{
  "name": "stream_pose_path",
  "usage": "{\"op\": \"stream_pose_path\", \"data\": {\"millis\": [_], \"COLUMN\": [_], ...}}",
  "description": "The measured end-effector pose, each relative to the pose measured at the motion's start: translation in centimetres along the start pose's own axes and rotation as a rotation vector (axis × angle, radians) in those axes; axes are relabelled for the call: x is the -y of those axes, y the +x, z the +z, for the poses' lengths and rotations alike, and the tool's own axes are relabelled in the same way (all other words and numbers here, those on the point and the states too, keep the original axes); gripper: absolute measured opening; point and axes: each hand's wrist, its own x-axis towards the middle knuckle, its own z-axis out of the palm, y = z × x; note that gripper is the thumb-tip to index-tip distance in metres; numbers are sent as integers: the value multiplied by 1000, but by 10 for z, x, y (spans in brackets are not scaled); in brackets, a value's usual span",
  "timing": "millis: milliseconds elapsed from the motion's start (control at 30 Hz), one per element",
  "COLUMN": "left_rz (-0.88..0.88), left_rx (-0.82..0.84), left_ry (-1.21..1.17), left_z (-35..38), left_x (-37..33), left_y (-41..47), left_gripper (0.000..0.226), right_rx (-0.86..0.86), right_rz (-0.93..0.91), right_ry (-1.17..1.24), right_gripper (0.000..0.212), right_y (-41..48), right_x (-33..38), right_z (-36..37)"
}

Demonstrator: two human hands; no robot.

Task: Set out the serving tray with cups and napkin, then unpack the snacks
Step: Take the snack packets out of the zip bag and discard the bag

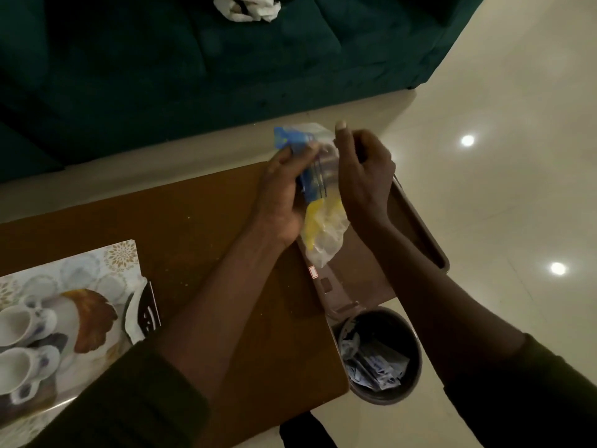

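Note:
A clear snack packet [319, 218] with blue and yellow print hangs between my two hands above the far right end of the brown table [200, 227]. My left hand [281, 195] grips its blue upper part. My right hand [361, 176] pinches the packet's right edge near the top, thumb raised. A patterned serving tray [97, 266] lies at the table's left end. On it stand two white cups with blue flowers [26, 347] and a folded white napkin [134, 315]. A dark patterned item lies beside the napkin.
A brown tray [416, 227] overhangs the table's right end beneath my hands. A round bin [384, 354] holding several wrappers stands on the pale tiled floor below it. A dark green sofa [193, 66] runs along the far side, with a white plastic bag [248, 8] on it.

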Motion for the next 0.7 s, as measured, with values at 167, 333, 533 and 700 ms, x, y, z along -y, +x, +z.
{"op": "stream_pose_path", "data": {"millis": [167,333,533,700], "left_rz": [-3,-63,-407,-324], "left_rx": [-62,-35,262,71], "left_ry": [86,616,820,965], "left_z": [-27,-81,-141,-137], "left_x": [-45,-56,-46,-42], "left_y": [-17,-36,-69,-67], "left_gripper": [39,17,38,31], "right_rx": [190,230,182,347], "right_rz": [204,347,213,22], "right_ry": [263,240,59,-159], "right_gripper": [47,27,22,9], "right_y": [-33,-86,-101,-103], "right_x": [33,14,5,9], "right_z": [33,50,61,77]}}
